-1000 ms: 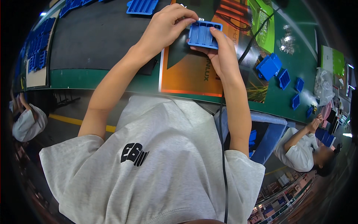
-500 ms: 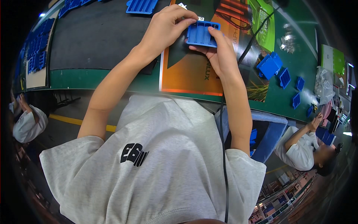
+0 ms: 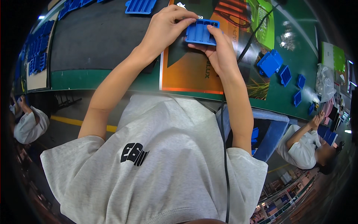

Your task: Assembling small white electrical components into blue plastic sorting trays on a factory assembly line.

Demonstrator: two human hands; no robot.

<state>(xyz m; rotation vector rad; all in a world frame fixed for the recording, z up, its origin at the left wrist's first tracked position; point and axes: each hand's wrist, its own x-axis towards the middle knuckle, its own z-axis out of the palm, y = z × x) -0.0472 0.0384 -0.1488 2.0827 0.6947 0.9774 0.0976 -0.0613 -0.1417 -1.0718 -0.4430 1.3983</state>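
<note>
A blue plastic battery case (image 3: 201, 33) with several long parallel slots lies face up in my right hand (image 3: 220, 50). The right thumb presses on its inner face near the right side, and the fingers support it from below. At the far edge of the case, my left hand (image 3: 169, 25) has thumb and forefinger closed in a pinch. A small metal tab (image 3: 200, 17) with a hole pokes out at those fingertips; the part between them is hidden. Just beyond the left knuckles lies another small metal piece (image 3: 181, 5).
A black mat (image 3: 97, 37) and a printed orange sheet (image 3: 186, 74) cover the green table (image 3: 82, 79). Another blue case (image 3: 141, 6) lies at the back. At right are a blue stack (image 3: 269, 64), small blue parts (image 3: 285, 75), a plastic bag (image 3: 325, 84) and a black cable (image 3: 248, 48). Co-workers sit at both sides.
Both hands keep the same grip, and the case has barely moved. The surroundings have shifted very slightly in the picture.
</note>
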